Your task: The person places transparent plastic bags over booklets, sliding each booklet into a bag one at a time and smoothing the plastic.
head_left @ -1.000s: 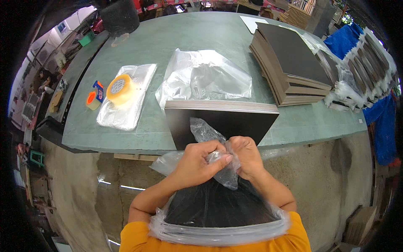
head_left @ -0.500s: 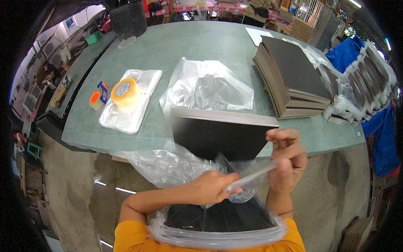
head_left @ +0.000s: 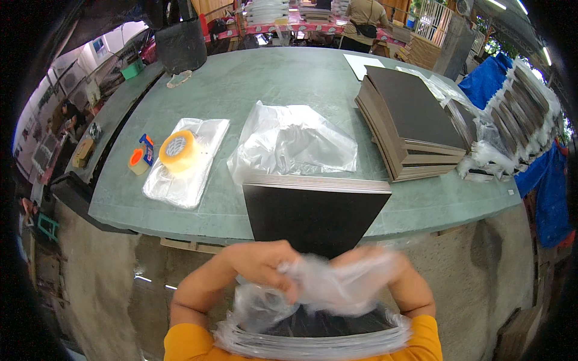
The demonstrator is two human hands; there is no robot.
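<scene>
My left hand [head_left: 268,266] is closed on crumpled clear plastic wrap [head_left: 343,283], low in front of me. Through and behind that plastic, my right hand [head_left: 385,268] is smeared by motion, so its fingers cannot be made out. Below both hands, a stack of dark boards [head_left: 337,325] lies against my body, its edges wrapped in clear plastic. Just beyond the hands, a bare stack of black boards [head_left: 313,210] stands tilted at the table's near edge, its pale board edges upward.
On the green table [head_left: 271,75] lie a loose plastic bag [head_left: 295,141], a pile of flat clear bags [head_left: 186,180] under a tape roll [head_left: 179,150], and a tape dispenser [head_left: 140,157]. At right are dark boards [head_left: 415,108] and plastic-wrapped stacks [head_left: 524,114]. A person [head_left: 364,18] stands beyond.
The plastic strip stretched between my hands is now a loose, crumpled bunch. Plastic that draped along the table edge at left has been drawn in. My right hand has come lower.
</scene>
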